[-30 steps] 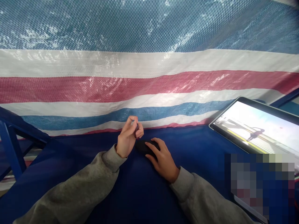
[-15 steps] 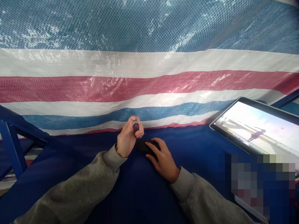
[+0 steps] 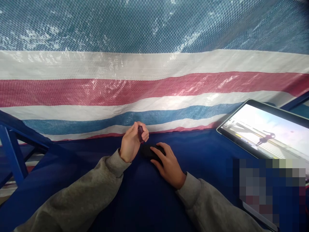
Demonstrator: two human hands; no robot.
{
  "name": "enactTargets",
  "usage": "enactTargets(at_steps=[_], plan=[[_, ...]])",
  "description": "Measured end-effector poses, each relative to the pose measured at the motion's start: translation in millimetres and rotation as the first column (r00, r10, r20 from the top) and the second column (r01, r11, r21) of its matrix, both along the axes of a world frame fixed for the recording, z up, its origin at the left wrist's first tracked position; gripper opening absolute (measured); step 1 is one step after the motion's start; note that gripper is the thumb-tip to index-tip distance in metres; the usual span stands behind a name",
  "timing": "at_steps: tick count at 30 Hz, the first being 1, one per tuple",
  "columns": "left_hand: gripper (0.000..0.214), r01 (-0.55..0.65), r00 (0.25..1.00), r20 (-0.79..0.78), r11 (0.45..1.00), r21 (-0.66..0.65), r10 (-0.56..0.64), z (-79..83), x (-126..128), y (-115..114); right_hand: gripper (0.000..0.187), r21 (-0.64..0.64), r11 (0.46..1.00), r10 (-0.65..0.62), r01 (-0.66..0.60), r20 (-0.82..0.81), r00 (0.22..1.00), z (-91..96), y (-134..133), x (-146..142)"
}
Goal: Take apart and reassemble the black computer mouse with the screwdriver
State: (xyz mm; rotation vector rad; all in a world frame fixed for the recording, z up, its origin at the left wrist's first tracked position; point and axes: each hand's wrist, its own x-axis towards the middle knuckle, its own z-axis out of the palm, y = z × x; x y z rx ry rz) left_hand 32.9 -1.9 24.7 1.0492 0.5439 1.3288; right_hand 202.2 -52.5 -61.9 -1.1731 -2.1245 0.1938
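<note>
Maroon cylinder [image 3: 140,134]: lies at about 7 o'clock from the middle of the view, its long axis held near upright with a slight tilt; the left hand is the nearer hand, and the cylinder is pinched in its fingers.
Striped tarpaulin [image 3: 154,91]: woven plastic in blue, white and red bands, hung across the far side from 9 o'clock round to 3 o'clock.
Blue counter [image 3: 137,206]: a dark blue cover is spread over it, and both forearms lie across it.
Blue metal frame [image 3: 11,151]: seen at 9 o'clock, beyond the counter's edge.
Tablet [image 3: 263,129]: set tilted at 3 o'clock, its screen lit with a figure on a pale scene.
Blurred patch [image 3: 267,190]: at 4 o'clock; what lies beneath cannot be told.
Grey sleeves [image 3: 72,193]: ribbed cuffs end at both wrists.
Left hand [image 3: 130,145]: raised off the counter, thumb and fingers [image 3: 143,137] pressed together on the cylinder.
Right hand [image 3: 170,167]: laid on the mouse, its fingers [image 3: 158,153] loosely spread.
Black computer mouse [image 3: 146,150]: just beside the left hand, partly covered.
</note>
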Motion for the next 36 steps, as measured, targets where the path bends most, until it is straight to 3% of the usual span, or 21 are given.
enactTargets(at_steps=[5,11,14,21,29,36], plan=[[0.015,0.022,1.0,0.022,1.0,0.015,-0.022,1.2,-1.0,-0.8,0.037,0.021,1.0,-0.01,0.009,0.011,1.0,2.5,-0.4,-0.9],[0.027,-0.038,0.996,-0.082,0.998,0.046,0.042,-3.5,-1.6,3.5,0.038,0.025,0.999,-0.023,0.023,-0.005,1.0,4.7,-0.8,-1.6],[0.033,-0.029,0.998,-0.057,0.999,0.036,0.031,-3.5,-0.9,3.6,0.037,0.018,1.0,-0.017,0.017,-0.005,1.0,5.9,-0.9,-1.6],[0.014,0.007,1.0,-0.007,1.0,0.013,-0.007,-0.3,-1.2,1.4,0.039,0.014,1.0,-0.016,0.016,0.005,1.0,5.4,-0.4,-0.8],[0.036,-0.029,1.0,-0.01,1.0,-0.01,0.029,-0.7,0.1,3.3,0.039,0.017,1.0,-0.013,0.013,0.008,1.0,2.4,-0.2,-0.5],[0.016,0.026,1.0,0.012,0.999,0.019,-0.026,-2.9,0.2,0.7,0.037,0.011,1.0,-0.005,0.005,0.004,1.0,4.2,-0.4,-1.0]])
